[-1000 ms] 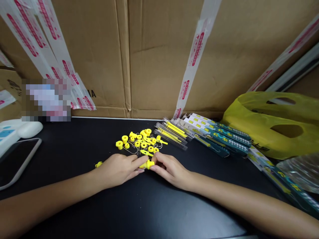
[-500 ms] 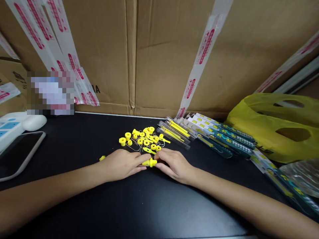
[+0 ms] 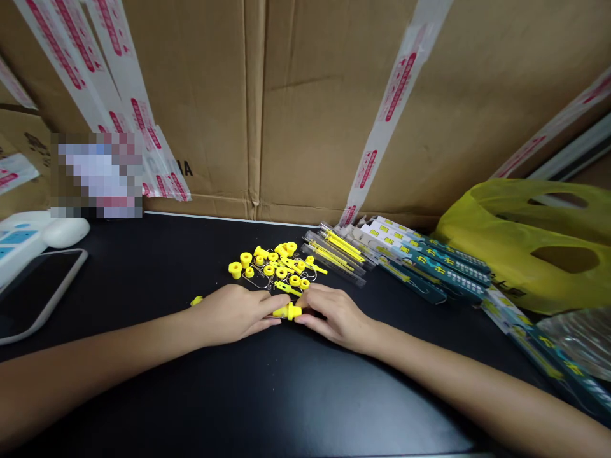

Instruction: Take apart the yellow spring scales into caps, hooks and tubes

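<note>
A spring scale with a clear tube and a yellow end cap [image 3: 288,311] lies crosswise between my hands, low over the black table. My left hand [image 3: 233,316] is closed around its tube and covers most of it. Beyond the left wrist, a bit of yellow plastic [image 3: 196,300] pokes out. The fingers of my right hand [image 3: 337,318] are closed at the capped end, thumb below and fingertips partly hidden. Just behind the hands lies a loose pile of yellow caps [image 3: 281,273], yellow strips and wire hooks. Clear tubes [image 3: 334,254] with yellow rods lie right of the pile.
Several green-and-white spring scale boxes [image 3: 424,266] lie at the right, beside a yellow plastic bag [image 3: 482,222] and crumpled clear plastic [image 3: 580,337]. At the left are a phone [image 3: 35,296] and a white power strip [image 3: 21,238]. Taped cardboard [image 3: 310,127] stands along the back edge.
Both hands keep the same grip on the spring scale, with hardly any motion. The whole view has shifted very slightly.
</note>
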Motion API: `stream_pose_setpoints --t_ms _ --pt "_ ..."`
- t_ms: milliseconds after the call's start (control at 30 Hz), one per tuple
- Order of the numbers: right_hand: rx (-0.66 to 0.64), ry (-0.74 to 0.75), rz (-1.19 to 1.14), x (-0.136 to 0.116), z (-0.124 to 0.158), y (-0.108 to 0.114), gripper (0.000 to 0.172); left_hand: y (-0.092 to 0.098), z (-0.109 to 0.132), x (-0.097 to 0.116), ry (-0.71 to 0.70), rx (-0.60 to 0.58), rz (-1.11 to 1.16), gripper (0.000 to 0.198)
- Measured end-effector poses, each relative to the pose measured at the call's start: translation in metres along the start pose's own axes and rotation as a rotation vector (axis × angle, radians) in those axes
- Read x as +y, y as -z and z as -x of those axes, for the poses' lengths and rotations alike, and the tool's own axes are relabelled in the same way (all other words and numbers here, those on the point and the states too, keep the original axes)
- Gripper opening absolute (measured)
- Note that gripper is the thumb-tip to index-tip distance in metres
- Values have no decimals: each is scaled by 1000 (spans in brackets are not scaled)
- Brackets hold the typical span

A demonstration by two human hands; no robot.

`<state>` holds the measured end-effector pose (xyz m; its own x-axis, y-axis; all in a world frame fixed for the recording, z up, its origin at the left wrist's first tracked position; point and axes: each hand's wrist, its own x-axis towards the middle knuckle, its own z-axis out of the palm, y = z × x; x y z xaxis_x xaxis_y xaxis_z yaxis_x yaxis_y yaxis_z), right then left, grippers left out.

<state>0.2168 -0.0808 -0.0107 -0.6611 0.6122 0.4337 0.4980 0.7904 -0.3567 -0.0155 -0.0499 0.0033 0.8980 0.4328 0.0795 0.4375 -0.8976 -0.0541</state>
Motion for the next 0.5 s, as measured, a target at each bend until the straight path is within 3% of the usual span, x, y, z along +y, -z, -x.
stream_pose_setpoints --t_ms 500 --pt "19 231 228 1 0 4 9 3 -2 0 7 -51 -1 27"
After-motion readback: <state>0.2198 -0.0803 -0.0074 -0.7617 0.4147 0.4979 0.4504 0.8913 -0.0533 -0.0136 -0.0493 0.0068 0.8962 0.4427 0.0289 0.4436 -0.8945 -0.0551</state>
